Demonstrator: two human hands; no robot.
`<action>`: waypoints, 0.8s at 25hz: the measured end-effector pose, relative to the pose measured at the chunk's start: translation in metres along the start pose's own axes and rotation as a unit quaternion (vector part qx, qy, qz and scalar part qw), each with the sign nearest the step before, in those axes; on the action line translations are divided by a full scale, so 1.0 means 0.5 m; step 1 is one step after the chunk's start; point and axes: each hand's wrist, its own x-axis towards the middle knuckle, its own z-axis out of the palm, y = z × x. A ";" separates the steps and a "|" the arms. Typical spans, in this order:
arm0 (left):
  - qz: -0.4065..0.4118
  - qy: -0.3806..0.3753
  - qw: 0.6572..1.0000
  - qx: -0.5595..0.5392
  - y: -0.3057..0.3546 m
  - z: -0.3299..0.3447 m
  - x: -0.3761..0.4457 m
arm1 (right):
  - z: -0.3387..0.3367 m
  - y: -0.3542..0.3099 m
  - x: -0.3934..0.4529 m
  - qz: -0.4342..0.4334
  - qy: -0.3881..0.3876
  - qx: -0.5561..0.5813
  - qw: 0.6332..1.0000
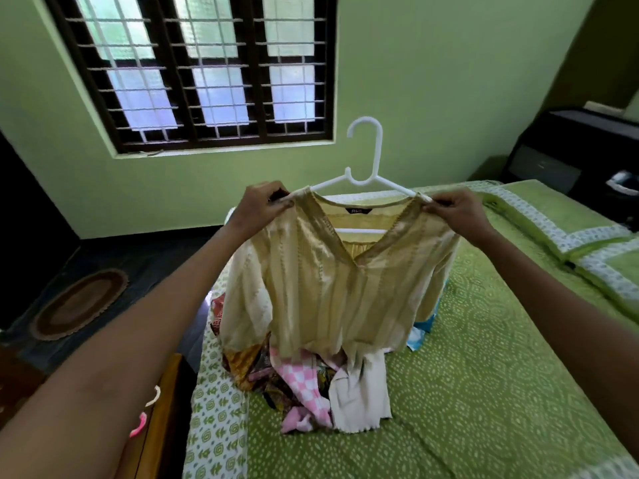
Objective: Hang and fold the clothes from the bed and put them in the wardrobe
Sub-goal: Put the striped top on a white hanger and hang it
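Here, hands [262, 202] pinching top [328, 281] shoulders, hanger [366, 167] above bed [484, 375] edge

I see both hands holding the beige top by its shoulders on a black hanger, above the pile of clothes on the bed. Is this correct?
Not quite: the hanger is white, not black, as the head view shows. The rest holds: the left hand and the right hand hold the beige top by its shoulders, above the pile of clothes on the bed.

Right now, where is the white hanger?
In the head view, centre frame, the white hanger sits inside the beige top, held up by the left hand and right hand above the clothes pile.
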 end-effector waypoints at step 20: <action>0.364 -0.185 0.911 -0.052 0.507 0.431 0.099 | -0.496 0.167 -0.517 0.232 0.076 -0.397 0.885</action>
